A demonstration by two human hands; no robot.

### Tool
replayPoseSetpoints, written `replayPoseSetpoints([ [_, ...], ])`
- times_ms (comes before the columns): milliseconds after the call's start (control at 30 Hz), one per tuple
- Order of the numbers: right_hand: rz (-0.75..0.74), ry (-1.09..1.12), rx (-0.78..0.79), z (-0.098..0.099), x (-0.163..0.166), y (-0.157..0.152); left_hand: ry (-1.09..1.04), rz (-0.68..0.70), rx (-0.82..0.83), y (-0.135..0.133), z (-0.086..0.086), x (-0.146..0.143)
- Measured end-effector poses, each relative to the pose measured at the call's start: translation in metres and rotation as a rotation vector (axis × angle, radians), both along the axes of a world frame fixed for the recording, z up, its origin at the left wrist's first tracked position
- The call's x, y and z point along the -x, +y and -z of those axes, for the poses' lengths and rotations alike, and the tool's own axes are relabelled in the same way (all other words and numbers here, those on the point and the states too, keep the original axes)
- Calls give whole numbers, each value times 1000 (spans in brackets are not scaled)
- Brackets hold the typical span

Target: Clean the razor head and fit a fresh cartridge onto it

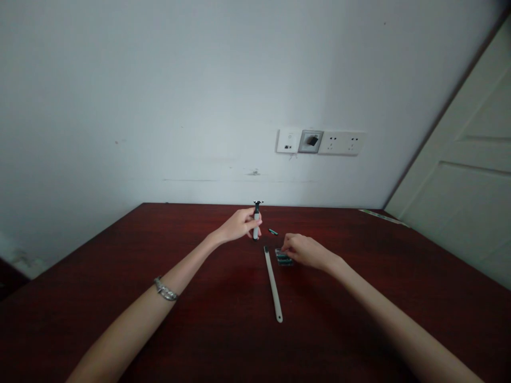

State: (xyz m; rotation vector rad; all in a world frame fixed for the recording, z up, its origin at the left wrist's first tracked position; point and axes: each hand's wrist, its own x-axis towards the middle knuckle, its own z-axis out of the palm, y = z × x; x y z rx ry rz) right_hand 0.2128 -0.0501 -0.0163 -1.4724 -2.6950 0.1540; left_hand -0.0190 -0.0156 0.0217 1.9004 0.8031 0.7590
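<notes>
My left hand [241, 224] is closed around a razor [256, 225] with a light grey handle and a black neck, held upright above the table with its T-shaped head on top. My right hand [305, 250] has its fingertips bent and pressed together on a small clear pack [285, 259] of dark green razor cartridges; the fingers cover its upper right part. Just beyond the pack lies a small loose green cartridge [273, 232]. Left of the pack, a long pale handle [273, 287] with a dark tip and a hole at its near end rests on the table.
The dark red wooden table [191, 330] reaches back to a white wall [199, 96]. Sockets [339, 143] and a grey switch plate [311, 141] are set in the wall. A pale strip [383, 217] lies at the back right edge, near a white door [471, 175].
</notes>
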Motion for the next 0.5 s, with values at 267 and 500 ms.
replayPoseSetpoints([
  [267, -38, 27, 58, 2, -3, 1, 9, -10, 9, -1, 1, -1],
  [500, -37, -11, 42, -2, 2, -2, 0, -5, 19, 1, 2, -1],
])
